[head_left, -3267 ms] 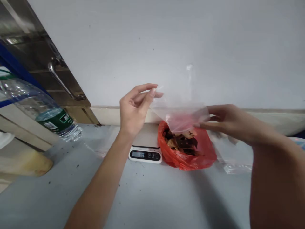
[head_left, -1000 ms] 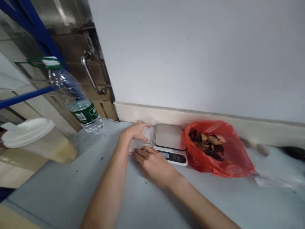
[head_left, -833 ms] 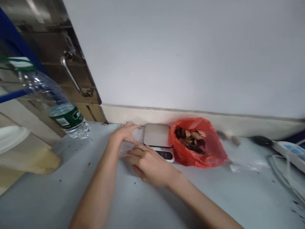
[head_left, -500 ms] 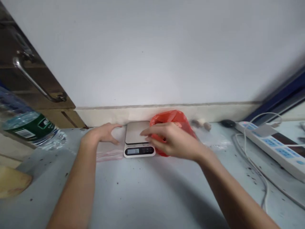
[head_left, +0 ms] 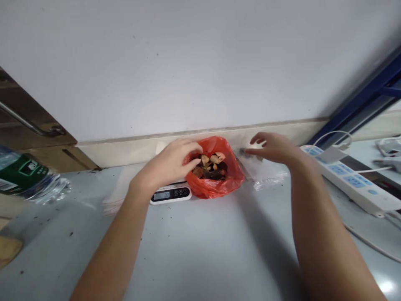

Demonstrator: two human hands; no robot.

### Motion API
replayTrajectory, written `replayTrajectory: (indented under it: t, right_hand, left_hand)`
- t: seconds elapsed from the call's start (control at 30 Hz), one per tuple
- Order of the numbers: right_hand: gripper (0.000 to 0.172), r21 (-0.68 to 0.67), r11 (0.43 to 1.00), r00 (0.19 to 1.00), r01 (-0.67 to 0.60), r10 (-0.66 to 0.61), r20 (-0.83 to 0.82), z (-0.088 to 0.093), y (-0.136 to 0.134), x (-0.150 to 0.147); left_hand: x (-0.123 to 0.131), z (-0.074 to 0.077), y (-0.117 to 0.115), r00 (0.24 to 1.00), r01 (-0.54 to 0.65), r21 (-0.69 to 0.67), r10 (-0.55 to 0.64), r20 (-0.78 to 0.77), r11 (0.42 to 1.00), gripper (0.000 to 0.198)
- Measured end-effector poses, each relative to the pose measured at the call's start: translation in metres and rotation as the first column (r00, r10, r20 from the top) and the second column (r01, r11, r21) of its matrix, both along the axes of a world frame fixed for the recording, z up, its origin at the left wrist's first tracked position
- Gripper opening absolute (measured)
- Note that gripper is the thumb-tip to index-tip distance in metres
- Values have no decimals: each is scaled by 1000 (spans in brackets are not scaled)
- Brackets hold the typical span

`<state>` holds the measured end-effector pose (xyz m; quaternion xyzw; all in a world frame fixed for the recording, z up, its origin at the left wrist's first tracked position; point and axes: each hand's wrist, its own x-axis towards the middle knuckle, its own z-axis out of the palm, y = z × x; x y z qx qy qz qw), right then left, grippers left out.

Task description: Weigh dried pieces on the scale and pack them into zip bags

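A red plastic bag (head_left: 216,187) stands with its mouth wide, holding several brown, dried-looking pieces (head_left: 216,159). At its left rim is my left hand (head_left: 172,161), thumb and fingers apart, reaching over the kitchen scale (head_left: 171,195). The scale's display reads 0.0, and my hand covers most of its plate. To the right, my right hand (head_left: 275,146) hovers with curved, parted fingers over a clear plastic bag (head_left: 266,171). A small dark piece (head_left: 242,150) shows by its fingertips; whether they touch it I cannot tell.
Flat clear bags (head_left: 120,188) lie left of the scale. A water bottle (head_left: 31,177) leans in at the left, near a yellowish object (head_left: 9,248). A white power strip (head_left: 354,179) with cables lies at the right. The wall (head_left: 200,71) rises directly behind.
My left hand has moved right, over the scale to the red bag's rim. My right hand has left the scale and gone right, over the clear bag. The view has shifted slightly.
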<state>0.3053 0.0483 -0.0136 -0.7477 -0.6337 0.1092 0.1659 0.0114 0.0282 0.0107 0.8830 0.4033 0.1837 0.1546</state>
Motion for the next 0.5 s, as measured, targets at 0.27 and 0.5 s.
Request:
replayTrajectory:
  t: [0.27, 0.5]
  right_hand:
    - [15, -177, 978, 994, 106, -99, 48, -21, 8, -1]
    - [35, -109, 964, 969, 242, -235, 71, -20, 12, -12]
  left_hand:
    - [8, -18, 4, 999, 20, -12, -21, -46, 1000, 23]
    - [2, -21, 6, 997, -35, -30, 33, -68, 999, 20]
